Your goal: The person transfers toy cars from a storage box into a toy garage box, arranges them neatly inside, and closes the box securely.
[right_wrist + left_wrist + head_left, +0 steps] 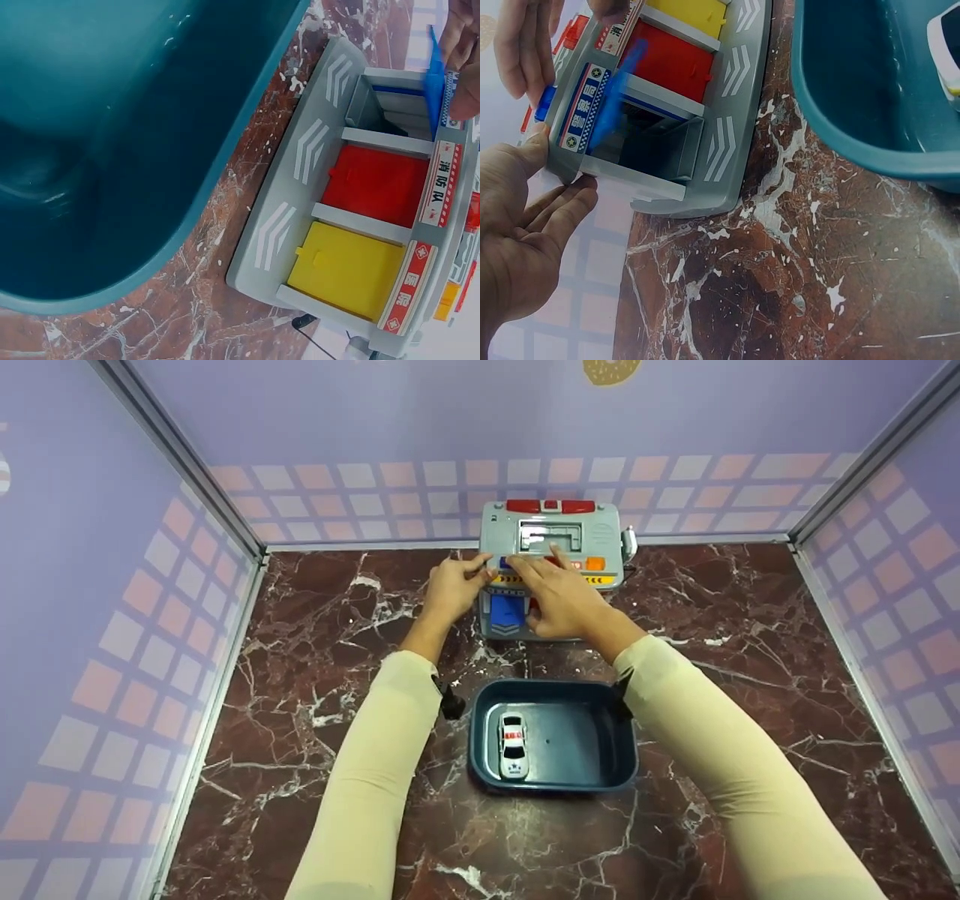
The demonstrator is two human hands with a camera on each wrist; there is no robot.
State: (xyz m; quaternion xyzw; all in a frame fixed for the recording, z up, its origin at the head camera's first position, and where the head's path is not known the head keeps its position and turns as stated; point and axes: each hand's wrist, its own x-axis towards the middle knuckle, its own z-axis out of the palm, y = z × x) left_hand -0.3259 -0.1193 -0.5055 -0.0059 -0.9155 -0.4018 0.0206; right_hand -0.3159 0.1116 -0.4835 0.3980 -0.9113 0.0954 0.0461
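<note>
A grey toy garage [611, 536] with a red light bar on top stands by the back wall. My left hand [454, 589] grips its left upper corner, thumb in front and fingers round the side. With its fingers stretched over the top, my right hand [562, 596] touches the blue button [545, 103]. Below that button the blue door [433, 82] is swung up, blurred in the left wrist view, and the bay behind it shows dark. The red door [375, 184] and yellow door [349, 270] are closed.
In front of the garage sits a dark teal tub [555, 789]. A white toy police car [513, 765] lies in its left part. Patterned panels [375, 502] enclose the marbled table [322, 682] at the back and both sides.
</note>
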